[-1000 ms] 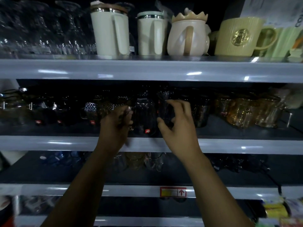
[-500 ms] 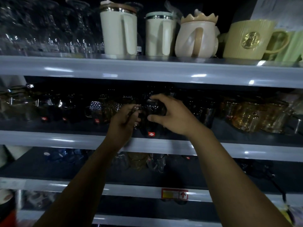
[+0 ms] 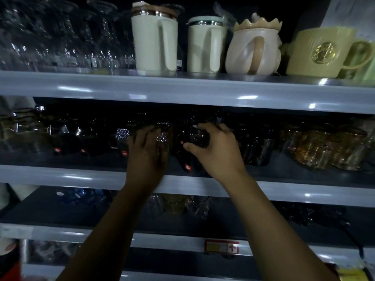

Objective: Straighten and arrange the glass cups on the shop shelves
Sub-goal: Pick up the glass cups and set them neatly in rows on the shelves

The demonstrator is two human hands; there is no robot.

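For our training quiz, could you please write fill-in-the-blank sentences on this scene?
The left hand and right hand work on the shelf directly ___ the cream mugs.
The yellow mug bears a ___ emblem.
The amber cups sit to the ___ of the dark glass cup the right hand grips.
Missing: below; gold; right.

Dk diamond-pattern cups [image 3: 122, 136], amber cups [image 3: 310, 149], cream mugs [image 3: 154, 43].
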